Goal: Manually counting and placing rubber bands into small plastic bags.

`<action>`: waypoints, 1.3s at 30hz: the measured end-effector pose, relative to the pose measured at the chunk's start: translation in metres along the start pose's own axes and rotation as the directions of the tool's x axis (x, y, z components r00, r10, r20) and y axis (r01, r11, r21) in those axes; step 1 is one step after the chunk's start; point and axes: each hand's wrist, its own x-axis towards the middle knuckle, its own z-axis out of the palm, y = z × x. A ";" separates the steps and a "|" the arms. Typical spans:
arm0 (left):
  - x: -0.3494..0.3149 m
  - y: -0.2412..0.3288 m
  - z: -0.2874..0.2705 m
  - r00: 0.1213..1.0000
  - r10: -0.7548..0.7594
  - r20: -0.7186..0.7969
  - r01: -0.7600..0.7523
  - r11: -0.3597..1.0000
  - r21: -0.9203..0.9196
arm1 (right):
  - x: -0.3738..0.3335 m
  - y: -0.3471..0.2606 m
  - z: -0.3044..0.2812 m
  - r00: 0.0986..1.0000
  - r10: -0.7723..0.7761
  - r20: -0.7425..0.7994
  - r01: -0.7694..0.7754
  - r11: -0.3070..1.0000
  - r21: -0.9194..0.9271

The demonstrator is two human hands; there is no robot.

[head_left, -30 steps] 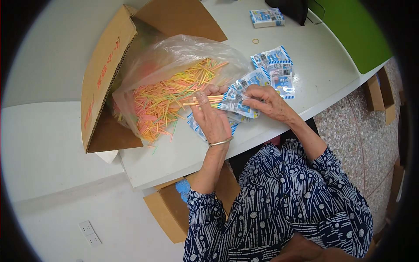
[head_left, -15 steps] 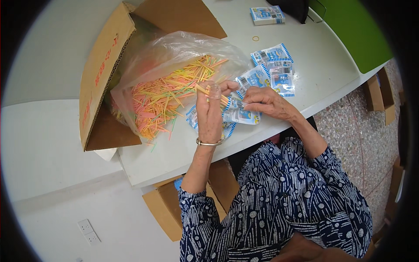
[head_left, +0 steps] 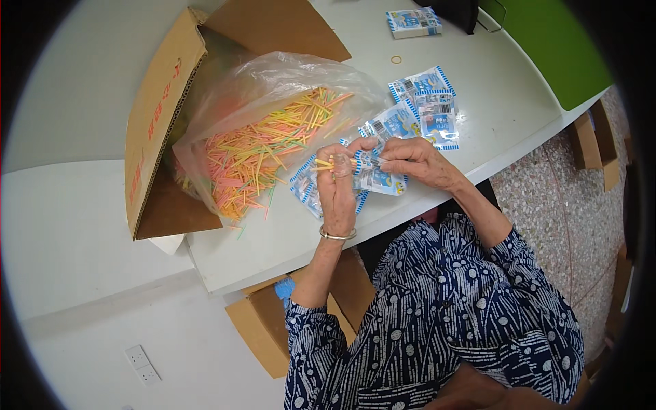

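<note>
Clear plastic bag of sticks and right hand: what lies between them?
In the head view, the left hand, holding thin yellow sticks, and part of a blue-striped packet lie between them.

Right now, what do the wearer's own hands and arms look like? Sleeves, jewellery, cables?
Left hand: ungloved, with a plain silver-coloured bangle at the wrist. Right hand: ungloved, no bangle visible. Left sleeve and right sleeve: loose, dark navy, printed with white dashes and dots, stopping short of the wrists. No cables visible on either arm.
</note>
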 end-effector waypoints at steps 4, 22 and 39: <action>0.001 0.008 0.001 0.994 0.102 -0.025 -0.103 0.994 -0.026 | 0.002 -0.001 0.000 1.000 0.002 0.026 -0.001 1.000 -0.012; -0.014 0.000 0.002 0.919 0.392 -0.049 -0.390 0.920 0.043 | -0.002 0.002 0.000 1.000 0.003 0.028 -0.005 0.998 0.064; -0.024 -0.008 0.003 0.917 0.397 0.040 -0.398 0.907 0.139 | -0.002 -0.010 0.002 0.998 0.017 0.060 -0.017 1.000 0.005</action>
